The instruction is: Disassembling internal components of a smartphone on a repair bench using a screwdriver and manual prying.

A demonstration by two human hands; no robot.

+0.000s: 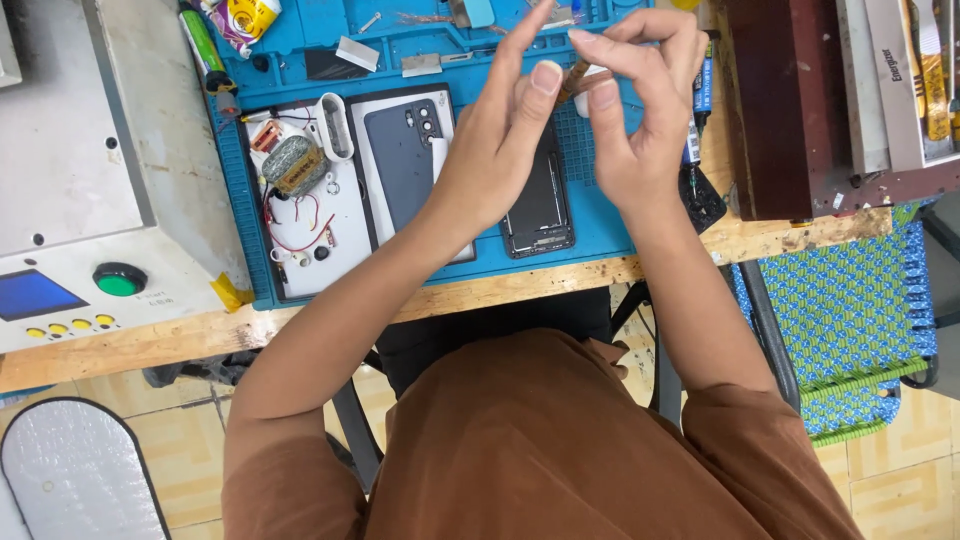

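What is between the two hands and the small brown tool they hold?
Nothing visible. Both the left hand and the right hand pinch the small brown tool directly, raised above the blue mat and the opened phone.

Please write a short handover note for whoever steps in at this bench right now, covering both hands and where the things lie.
Left hand: raised over the blue mat, thumb tip against the thin brown tool.
Right hand: pinches the same tool from above.
Opened phone: on the mat, partly under the hands, inner side up.
Dark back cover: to its left, on a white tray.
Small parts with red wires: on the white tray further left.
Done: cover is off. Left: phone lies open, cover not refitted.
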